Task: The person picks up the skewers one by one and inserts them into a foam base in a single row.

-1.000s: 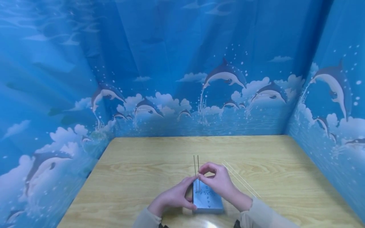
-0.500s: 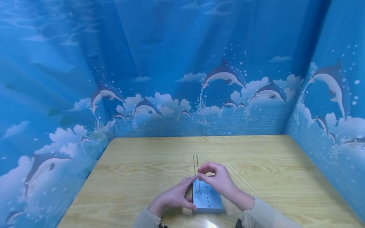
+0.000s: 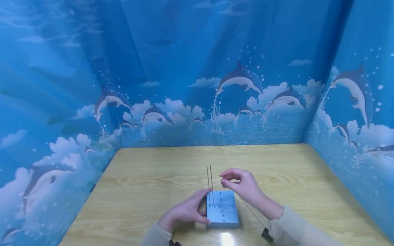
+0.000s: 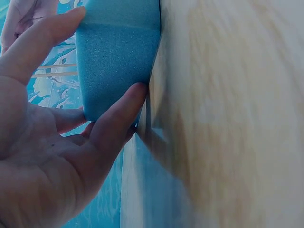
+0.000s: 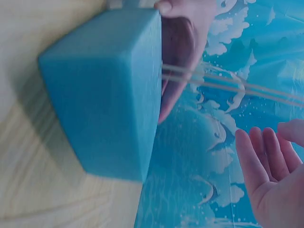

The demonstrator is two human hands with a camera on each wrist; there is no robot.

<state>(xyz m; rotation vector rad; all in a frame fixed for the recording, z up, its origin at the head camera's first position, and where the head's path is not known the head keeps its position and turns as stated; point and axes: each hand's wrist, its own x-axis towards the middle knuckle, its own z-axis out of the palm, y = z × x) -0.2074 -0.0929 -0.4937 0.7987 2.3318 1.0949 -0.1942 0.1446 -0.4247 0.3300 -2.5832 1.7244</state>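
A blue foam block, its top dotted with small holes and dark marks, sits on the table in the head view. Two thin sticks stand upright in its left part, side by side. My left hand grips the block's left side, thumb at the near corner and index finger at the far one; in the left wrist view its fingers lie against the foam. To the right of the sticks and above the block, my right hand hovers with loosely bent fingers and holds nothing. In the right wrist view those fingers are apart from the sticks.
More thin sticks lie on the wooden table to the right of the block, partly hidden under the right forearm. A blue curtain printed with dolphins closes off the back and both sides.
My right hand has let go of the right-hand upright stick and moved away to the right. The left hand keeps its grip on the foam block.
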